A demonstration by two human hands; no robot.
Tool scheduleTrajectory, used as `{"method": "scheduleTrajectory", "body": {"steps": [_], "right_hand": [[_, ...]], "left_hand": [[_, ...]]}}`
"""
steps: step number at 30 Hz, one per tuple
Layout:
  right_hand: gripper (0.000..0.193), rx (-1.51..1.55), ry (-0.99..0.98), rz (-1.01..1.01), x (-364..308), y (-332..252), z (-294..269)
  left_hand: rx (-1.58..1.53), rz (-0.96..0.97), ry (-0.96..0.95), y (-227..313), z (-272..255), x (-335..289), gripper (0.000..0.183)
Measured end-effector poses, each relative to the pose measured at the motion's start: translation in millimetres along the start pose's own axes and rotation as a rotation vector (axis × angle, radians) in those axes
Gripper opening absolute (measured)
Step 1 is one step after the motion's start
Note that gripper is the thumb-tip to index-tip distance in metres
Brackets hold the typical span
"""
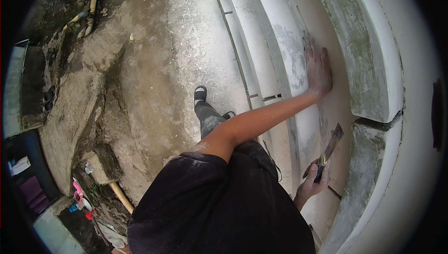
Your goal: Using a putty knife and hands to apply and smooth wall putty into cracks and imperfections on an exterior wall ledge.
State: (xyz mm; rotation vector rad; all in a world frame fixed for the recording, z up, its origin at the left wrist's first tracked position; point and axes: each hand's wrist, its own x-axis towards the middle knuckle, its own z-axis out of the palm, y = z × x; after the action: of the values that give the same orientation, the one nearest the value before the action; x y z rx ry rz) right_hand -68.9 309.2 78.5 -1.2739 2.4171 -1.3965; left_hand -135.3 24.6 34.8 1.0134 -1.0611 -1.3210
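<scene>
Putty knife [332, 144] sits right of centre, lower half of frame, right hand [316, 185] gripping its handle so the blade points up unobstructed, while left hand [319, 74], flat and grasping nothing, rests on pale wall [339, 99] upper right, probably for bracing.

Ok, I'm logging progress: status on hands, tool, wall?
Left hand open against pale wall. Right hand gripping scraper, blade forward. Blade contact with wall unclear. Grey moulding close alongside.

Soft daylight falls on a stained concrete floor [151, 58] beside dark, rough ground [58, 13]
</scene>
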Motion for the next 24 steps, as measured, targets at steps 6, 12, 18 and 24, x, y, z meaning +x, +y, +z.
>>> {"method": "scheduleTrajectory", "body": {"steps": [6,12,18,24], "right_hand": [[0.030,0.046,0.063,0.176,-29,-13,5],[0.032,0.149,0.196,0.182,-11,-41,27],[0.033,0.096,0.213,0.136,-11,-65,44],[0.038,0.144,0.278,0.185,-17,-87,60]], "left_hand": [[-0.047,0.085,-0.125,-26,-18,92,0.054],[0.116,0.108,-0.137,-17,4,-75,0.062],[-0.061,0.057,-0.237,-2,-22,-68,0.062],[-0.117,-0.051,-0.295,14,-52,-50,0.052]]}}
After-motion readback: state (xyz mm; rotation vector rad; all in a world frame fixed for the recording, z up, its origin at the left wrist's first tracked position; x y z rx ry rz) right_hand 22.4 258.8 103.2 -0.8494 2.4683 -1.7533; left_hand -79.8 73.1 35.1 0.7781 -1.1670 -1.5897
